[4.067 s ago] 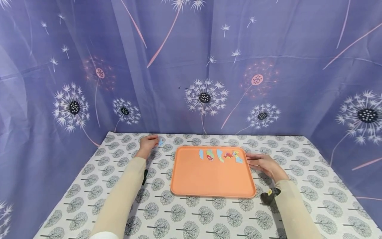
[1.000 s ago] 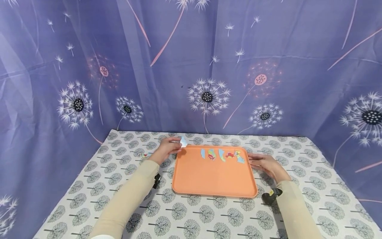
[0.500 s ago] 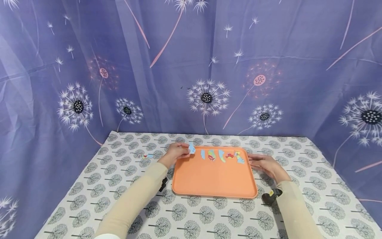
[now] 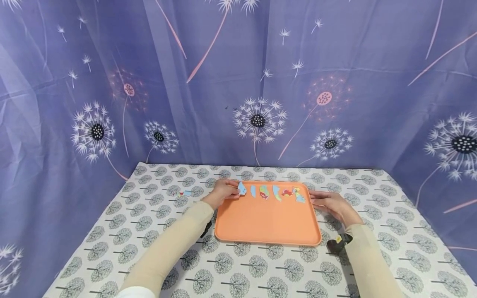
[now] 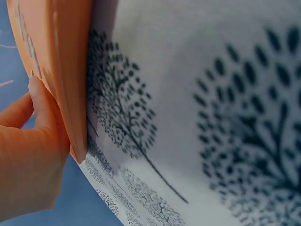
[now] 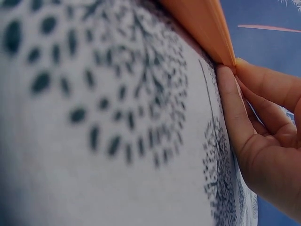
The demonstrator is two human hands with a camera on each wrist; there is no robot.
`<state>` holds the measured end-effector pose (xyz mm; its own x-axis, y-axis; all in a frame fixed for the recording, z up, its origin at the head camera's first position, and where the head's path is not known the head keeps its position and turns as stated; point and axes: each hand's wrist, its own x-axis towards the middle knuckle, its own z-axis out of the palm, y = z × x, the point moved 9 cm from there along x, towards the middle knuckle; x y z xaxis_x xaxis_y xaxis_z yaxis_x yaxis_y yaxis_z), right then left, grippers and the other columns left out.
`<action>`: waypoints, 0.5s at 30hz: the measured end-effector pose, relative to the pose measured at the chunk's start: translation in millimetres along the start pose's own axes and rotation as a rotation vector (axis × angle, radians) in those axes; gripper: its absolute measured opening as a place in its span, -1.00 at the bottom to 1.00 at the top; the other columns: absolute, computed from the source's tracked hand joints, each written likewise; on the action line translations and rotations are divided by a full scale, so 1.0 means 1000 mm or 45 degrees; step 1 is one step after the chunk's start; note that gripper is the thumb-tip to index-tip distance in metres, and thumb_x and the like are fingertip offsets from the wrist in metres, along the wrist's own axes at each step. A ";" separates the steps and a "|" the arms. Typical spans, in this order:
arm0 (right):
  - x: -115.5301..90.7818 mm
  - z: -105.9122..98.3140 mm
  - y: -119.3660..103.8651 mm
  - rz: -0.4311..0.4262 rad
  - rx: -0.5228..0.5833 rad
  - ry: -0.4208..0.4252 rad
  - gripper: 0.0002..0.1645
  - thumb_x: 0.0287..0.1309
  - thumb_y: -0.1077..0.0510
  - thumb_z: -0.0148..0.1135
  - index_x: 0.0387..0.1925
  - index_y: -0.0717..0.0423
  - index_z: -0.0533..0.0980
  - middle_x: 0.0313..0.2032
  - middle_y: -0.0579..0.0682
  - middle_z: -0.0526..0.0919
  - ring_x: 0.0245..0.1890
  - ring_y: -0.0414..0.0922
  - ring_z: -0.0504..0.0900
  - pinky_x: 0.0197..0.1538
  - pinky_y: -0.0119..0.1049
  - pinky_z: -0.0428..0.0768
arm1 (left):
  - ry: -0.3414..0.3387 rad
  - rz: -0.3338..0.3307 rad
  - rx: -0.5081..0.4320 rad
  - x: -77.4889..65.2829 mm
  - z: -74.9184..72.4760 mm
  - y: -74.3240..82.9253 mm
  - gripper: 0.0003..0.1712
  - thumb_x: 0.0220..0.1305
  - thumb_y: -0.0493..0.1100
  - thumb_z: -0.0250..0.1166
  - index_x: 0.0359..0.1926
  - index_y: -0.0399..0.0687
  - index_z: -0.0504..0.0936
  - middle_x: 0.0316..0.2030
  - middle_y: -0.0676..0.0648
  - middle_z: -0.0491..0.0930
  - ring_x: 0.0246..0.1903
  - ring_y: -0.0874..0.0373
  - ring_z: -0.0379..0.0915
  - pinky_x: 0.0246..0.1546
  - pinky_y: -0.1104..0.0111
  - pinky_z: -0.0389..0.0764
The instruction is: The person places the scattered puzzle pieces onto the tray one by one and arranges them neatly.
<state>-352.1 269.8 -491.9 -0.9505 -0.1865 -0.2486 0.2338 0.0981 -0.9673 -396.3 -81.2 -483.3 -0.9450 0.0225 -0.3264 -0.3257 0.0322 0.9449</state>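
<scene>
An orange tray (image 4: 268,223) lies on the table, with a row of cut puzzle pieces along its far side. My left hand (image 4: 222,193) reaches over the tray's far left corner and pinches a light blue puzzle piece (image 4: 242,188), low over the tray at the left end of the row. In the left wrist view the thumb (image 5: 42,103) is beside the tray's rim. My right hand (image 4: 331,205) holds the tray's right rim between thumb and finger; the right wrist view shows the fingertips right at that orange edge (image 6: 207,28).
Several pieces are spaced along the row, among them a narrow blue strip (image 4: 253,191) and a red piece (image 4: 287,193). Left of the tray, a small multicoloured piece (image 4: 184,193) lies on the tree-print tablecloth (image 4: 257,269). A purple dandelion curtain (image 4: 208,103) hangs behind.
My left hand has picked up a light blue piece from the cloth left of the tray, carried it right and lowered it to the row's left end. The right hand stays at the tray's rim.
</scene>
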 end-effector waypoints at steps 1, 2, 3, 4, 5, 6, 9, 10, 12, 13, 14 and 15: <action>0.000 0.000 0.000 0.001 0.001 0.002 -0.27 0.17 0.44 0.17 0.33 0.52 0.12 0.17 0.34 0.46 -0.17 -0.25 0.66 0.09 -0.32 0.62 | 0.002 -0.007 0.008 0.000 0.000 -0.001 -0.64 0.08 -0.59 0.27 -0.04 -0.47 0.57 0.00 -0.36 0.56 -0.47 0.08 0.66 -0.28 0.32 0.75; 0.000 0.000 0.000 0.003 0.001 0.002 -0.27 0.17 0.44 0.18 0.33 0.52 0.12 0.17 0.34 0.46 -0.17 -0.25 0.65 0.09 -0.32 0.62 | 0.005 -0.012 0.016 0.000 0.001 -0.001 -0.64 0.08 -0.59 0.28 -0.04 -0.47 0.57 0.00 -0.35 0.57 -0.46 0.07 0.67 -0.29 0.32 0.75; 0.000 0.000 0.000 0.004 0.004 0.003 -0.27 0.17 0.44 0.18 0.33 0.52 0.12 0.18 0.34 0.45 -0.17 -0.25 0.65 0.09 -0.32 0.62 | 0.006 -0.019 0.017 -0.001 0.001 -0.002 -0.63 0.08 -0.59 0.28 -0.03 -0.47 0.57 -0.01 -0.36 0.57 -0.45 0.05 0.67 -0.28 0.32 0.75; -0.001 0.000 0.000 0.005 0.004 0.004 -0.26 0.17 0.44 0.18 0.33 0.51 0.12 0.18 0.33 0.45 -0.17 -0.25 0.65 0.09 -0.32 0.62 | 0.007 -0.023 0.019 0.000 0.002 -0.002 -0.64 0.08 -0.59 0.28 -0.04 -0.47 0.58 -0.03 -0.36 0.57 -0.43 0.04 0.68 -0.28 0.32 0.75; -0.001 0.000 0.000 0.005 0.005 0.006 -0.26 0.16 0.44 0.19 0.33 0.51 0.12 0.18 0.33 0.45 -0.17 -0.25 0.65 0.09 -0.32 0.62 | 0.008 -0.024 0.029 -0.001 0.002 -0.003 -0.64 0.08 -0.59 0.28 -0.04 -0.46 0.58 -0.03 -0.35 0.58 -0.43 0.04 0.68 -0.28 0.32 0.75; -0.001 0.000 0.000 0.004 0.005 0.008 -0.26 0.16 0.44 0.19 0.33 0.51 0.13 0.18 0.33 0.45 -0.17 -0.25 0.65 0.08 -0.32 0.63 | 0.009 -0.027 0.032 -0.001 0.002 -0.003 -0.64 0.08 -0.59 0.28 -0.05 -0.47 0.58 -0.04 -0.35 0.58 -0.42 0.03 0.68 -0.28 0.32 0.75; -0.001 0.001 -0.001 0.000 0.001 0.007 -0.26 0.16 0.43 0.20 0.33 0.51 0.13 0.19 0.34 0.44 -0.17 -0.25 0.65 0.09 -0.32 0.63 | 0.013 -0.036 0.034 -0.002 0.003 -0.004 -0.66 0.08 -0.59 0.28 -0.06 -0.48 0.57 -0.11 -0.36 0.60 -0.43 0.03 0.68 -0.28 0.32 0.75; -0.001 0.001 -0.001 -0.001 -0.001 0.007 -0.26 0.16 0.43 0.20 0.33 0.51 0.13 0.19 0.34 0.44 -0.17 -0.25 0.65 0.09 -0.32 0.62 | 0.015 -0.038 0.035 -0.002 0.003 -0.004 -0.66 0.08 -0.59 0.28 -0.07 -0.49 0.57 -0.13 -0.35 0.60 -0.44 0.04 0.68 -0.28 0.33 0.75; -0.001 0.001 -0.001 -0.002 -0.003 0.007 -0.26 0.17 0.43 0.19 0.33 0.50 0.13 0.20 0.34 0.43 -0.17 -0.26 0.65 0.09 -0.32 0.62 | 0.018 -0.044 0.036 -0.002 0.003 -0.004 -0.68 0.08 -0.58 0.29 -0.08 -0.49 0.58 -0.16 -0.34 0.62 -0.47 0.06 0.67 -0.29 0.33 0.75; -0.001 0.001 0.000 -0.002 -0.004 0.007 -0.26 0.17 0.43 0.19 0.33 0.50 0.13 0.20 0.35 0.43 -0.17 -0.26 0.65 0.09 -0.32 0.62 | 0.018 -0.043 0.040 -0.002 0.003 -0.004 -0.68 0.09 -0.57 0.29 -0.08 -0.48 0.58 -0.18 -0.33 0.62 -0.49 0.07 0.67 -0.31 0.34 0.75; -0.001 0.000 0.000 -0.001 -0.001 0.009 -0.26 0.17 0.43 0.19 0.33 0.50 0.13 0.20 0.35 0.43 -0.17 -0.26 0.65 0.09 -0.32 0.62 | 0.015 -0.042 0.044 -0.001 0.004 -0.005 -0.69 0.08 -0.57 0.30 -0.09 -0.48 0.59 -0.20 -0.33 0.63 -0.50 0.09 0.66 -0.31 0.34 0.75; -0.001 0.000 0.000 -0.002 -0.001 0.010 -0.26 0.17 0.43 0.19 0.33 0.50 0.13 0.20 0.34 0.43 -0.17 -0.26 0.65 0.09 -0.32 0.62 | 0.013 -0.041 0.048 -0.001 0.004 -0.005 -0.69 0.09 -0.56 0.30 -0.09 -0.47 0.59 -0.21 -0.32 0.63 -0.51 0.10 0.66 -0.32 0.34 0.75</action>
<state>-351.4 269.7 -491.8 -0.9523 -0.1789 -0.2471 0.2325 0.0984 -0.9676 -393.6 -77.5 -487.7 -0.9344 0.0108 -0.3561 -0.3545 0.0703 0.9324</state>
